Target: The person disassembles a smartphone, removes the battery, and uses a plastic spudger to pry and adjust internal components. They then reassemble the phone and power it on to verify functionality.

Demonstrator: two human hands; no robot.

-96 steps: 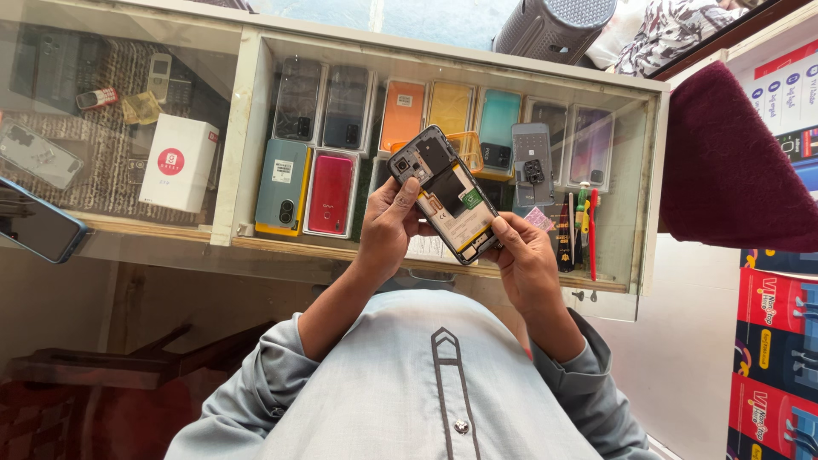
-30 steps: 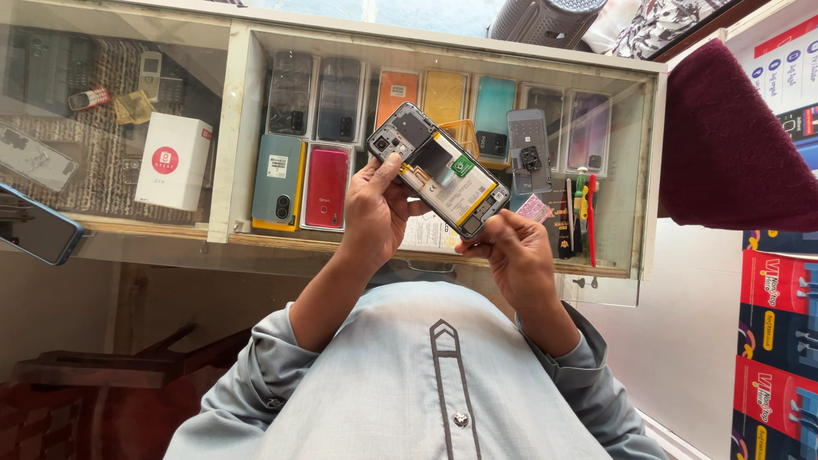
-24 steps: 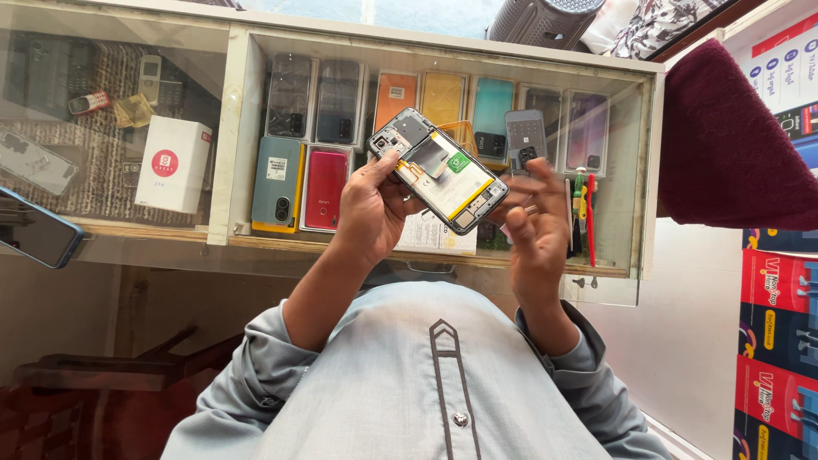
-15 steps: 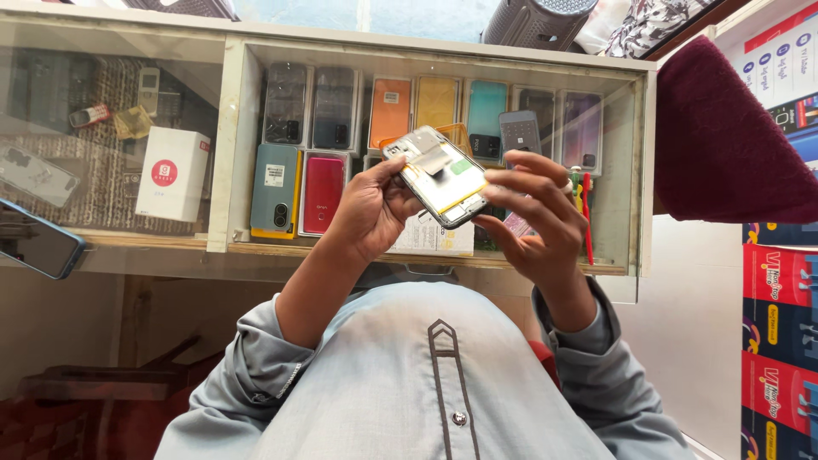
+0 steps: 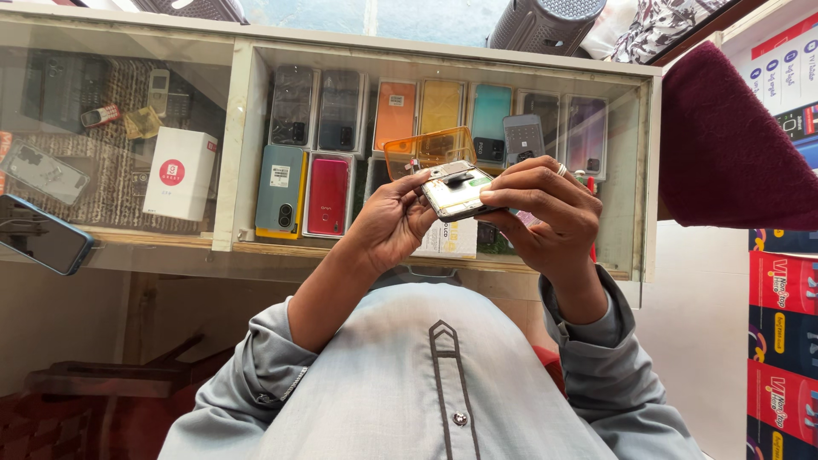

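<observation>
I hold a smartphone with its back cover off between both hands, above a glass display counter. It is tilted nearly edge-on, showing a pale inner plate and a small dark part. My left hand grips its left end with thumb and fingers. My right hand, with a ring on one finger, wraps over its right side and top. A translucent orange cover shows just behind the phone; whether it touches the phone I cannot tell.
Under the glass stand several phones and cases in grey, red, orange, yellow and teal, plus a white box. A dark phone juts in at left. A maroon cushion and stacked red boxes fill the right.
The phone has turned from lying open-face toward me to nearly edge-on. My right hand has moved from its lower end up over its right side; both hands sit slightly higher.
</observation>
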